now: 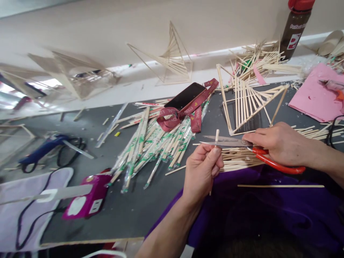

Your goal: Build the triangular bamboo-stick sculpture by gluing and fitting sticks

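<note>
My left hand [202,165] pinches a thin wooden stick [217,135] upright, its tip showing above my fingers. In my right hand [279,145] is a pair of scissors [279,165] with red handles. Its blades point left and cross the stick just above my left fingertips. Below the blades lies a row of loose sticks [239,159], partly behind my left hand. One single stick [281,186] rests on the purple cloth [228,200] over my lap. Just beyond my right hand stands a twisted frame of glued sticks [245,104].
Wrapped chopsticks [161,143] lie piled at centre, with a phone [185,96] and red lanyard [196,113] over them. A blue glue gun [44,152] and magenta power strip [86,197] with cords sit left. At the back are another stick frame [174,61] and a bottle [295,32].
</note>
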Tool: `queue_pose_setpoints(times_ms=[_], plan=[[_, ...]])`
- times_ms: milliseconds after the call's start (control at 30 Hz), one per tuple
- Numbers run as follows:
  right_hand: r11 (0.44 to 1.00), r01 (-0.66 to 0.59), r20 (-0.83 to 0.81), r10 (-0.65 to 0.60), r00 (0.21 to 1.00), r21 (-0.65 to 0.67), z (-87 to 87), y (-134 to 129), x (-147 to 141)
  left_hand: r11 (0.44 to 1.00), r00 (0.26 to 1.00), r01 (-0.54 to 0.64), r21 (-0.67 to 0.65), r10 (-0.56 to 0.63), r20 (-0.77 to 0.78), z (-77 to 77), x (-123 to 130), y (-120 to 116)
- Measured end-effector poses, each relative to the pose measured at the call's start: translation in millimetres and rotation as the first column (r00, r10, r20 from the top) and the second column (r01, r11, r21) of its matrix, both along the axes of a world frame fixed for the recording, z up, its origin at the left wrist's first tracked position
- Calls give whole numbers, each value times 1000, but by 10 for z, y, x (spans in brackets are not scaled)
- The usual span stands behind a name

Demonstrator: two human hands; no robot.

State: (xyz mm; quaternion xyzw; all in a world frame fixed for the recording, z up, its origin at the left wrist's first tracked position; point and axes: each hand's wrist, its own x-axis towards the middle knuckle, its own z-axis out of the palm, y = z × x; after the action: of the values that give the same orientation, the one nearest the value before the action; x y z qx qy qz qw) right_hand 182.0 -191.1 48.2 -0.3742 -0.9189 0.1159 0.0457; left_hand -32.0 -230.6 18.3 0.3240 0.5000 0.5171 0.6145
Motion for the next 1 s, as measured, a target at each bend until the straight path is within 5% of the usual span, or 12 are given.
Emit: queue_pose_setpoints(times_ms=[267,567,833,1000], plan=[[993,-22,-55,16,998,-112,-7,27,-3,979,963,185,-88,-163,214,19,-93,10],[981,-92,-117,73,990,-170,-27,114,52,889,781,442,-122,-314,539,-50,-192,57],[989,-44,-67,35,997,-140,3,31,-5,959,937,267,-100,-233,260,-51,-85,-6],[988,-34,-29,30,999,-148,24,-8,-40,961,961,251,-112,-234,148,-27,-15,-60]])
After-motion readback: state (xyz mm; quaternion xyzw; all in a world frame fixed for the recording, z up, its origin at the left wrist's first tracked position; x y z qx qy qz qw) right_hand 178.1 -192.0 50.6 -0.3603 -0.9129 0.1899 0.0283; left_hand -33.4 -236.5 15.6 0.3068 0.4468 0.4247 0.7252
